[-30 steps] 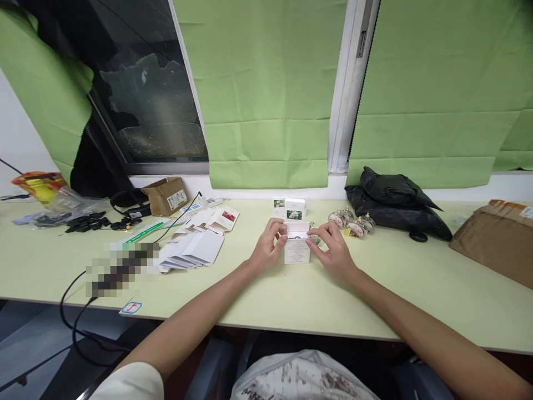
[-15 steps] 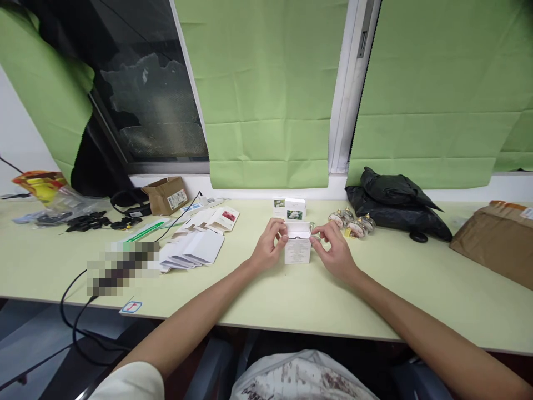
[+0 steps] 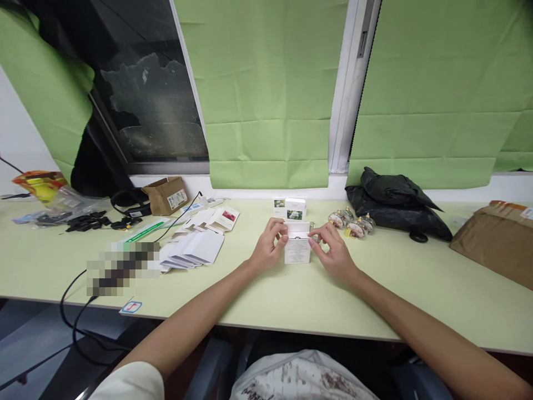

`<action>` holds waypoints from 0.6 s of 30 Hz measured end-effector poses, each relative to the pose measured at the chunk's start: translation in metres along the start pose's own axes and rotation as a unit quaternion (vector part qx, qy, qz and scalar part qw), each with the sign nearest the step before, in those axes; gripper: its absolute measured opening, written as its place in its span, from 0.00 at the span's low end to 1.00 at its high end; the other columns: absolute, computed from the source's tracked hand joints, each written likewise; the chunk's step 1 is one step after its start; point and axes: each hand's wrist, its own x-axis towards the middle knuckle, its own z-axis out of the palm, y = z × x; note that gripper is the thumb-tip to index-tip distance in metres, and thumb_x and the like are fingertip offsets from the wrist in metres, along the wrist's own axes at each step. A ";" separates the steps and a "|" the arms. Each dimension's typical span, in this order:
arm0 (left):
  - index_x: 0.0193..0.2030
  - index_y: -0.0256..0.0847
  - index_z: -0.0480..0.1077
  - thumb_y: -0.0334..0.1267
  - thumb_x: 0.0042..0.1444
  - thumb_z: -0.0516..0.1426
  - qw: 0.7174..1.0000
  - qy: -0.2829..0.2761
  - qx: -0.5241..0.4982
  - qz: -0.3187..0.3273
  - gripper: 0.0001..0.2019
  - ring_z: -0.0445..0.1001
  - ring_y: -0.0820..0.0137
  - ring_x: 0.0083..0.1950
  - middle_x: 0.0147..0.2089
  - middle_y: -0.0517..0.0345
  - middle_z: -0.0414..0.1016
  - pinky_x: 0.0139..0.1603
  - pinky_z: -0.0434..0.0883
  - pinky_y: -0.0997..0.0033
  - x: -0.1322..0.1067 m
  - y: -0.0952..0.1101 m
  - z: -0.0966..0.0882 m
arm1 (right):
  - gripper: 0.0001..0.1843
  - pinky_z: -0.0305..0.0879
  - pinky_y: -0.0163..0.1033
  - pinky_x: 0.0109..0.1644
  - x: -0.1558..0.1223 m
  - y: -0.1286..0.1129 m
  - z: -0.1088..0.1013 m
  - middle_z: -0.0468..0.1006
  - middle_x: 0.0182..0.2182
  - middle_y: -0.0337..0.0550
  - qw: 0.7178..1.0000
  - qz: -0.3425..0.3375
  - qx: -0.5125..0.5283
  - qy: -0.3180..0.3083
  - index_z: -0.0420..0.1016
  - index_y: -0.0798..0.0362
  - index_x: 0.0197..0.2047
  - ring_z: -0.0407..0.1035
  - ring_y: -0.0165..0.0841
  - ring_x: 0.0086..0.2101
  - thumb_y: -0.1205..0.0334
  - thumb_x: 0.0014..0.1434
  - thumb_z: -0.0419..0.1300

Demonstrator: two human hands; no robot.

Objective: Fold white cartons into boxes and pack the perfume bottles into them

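A small white carton with fine printed text stands upright on the table, its top flap raised. My left hand pinches the carton's upper left edge between thumb and fingers. At the upper right corner, my right hand is closed with thumb and fingertips on the carton's edge. Just behind stand white boxes with flower pictures. To the right of them sit several round glass bottles with gold-coloured tops. What the carton holds is mostly hidden.
Flattened white cartons lie in a pile to the left. Farther left are a brown cardboard box, black parts and cables. Black plastic bags and a larger brown carton lie on the right.
My right hand has shifted slightly left at the carton's top corner. The left hand and the carton have stayed nearly in place.
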 end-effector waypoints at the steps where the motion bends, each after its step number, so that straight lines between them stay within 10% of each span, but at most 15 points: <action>1: 0.45 0.43 0.66 0.51 0.73 0.47 1.000 0.000 0.001 0.001 0.15 0.68 0.62 0.52 0.50 0.48 0.65 0.47 0.73 0.61 0.000 0.000 0.000 | 0.07 0.67 0.47 0.48 0.000 0.000 0.000 0.70 0.41 0.44 1.000 0.001 0.000 0.000 0.74 0.47 0.49 0.68 0.39 0.41 0.60 0.71 0.57; 18: 0.42 0.43 0.70 0.36 0.71 0.53 0.985 0.076 0.140 0.065 0.06 0.71 0.62 0.50 0.49 0.51 0.76 0.53 0.69 0.55 0.001 0.002 -0.001 | 0.07 0.68 0.47 0.51 0.001 -0.001 0.001 0.66 0.42 0.45 1.000 -0.001 -0.005 0.009 0.74 0.47 0.49 0.68 0.40 0.45 0.59 0.72 0.56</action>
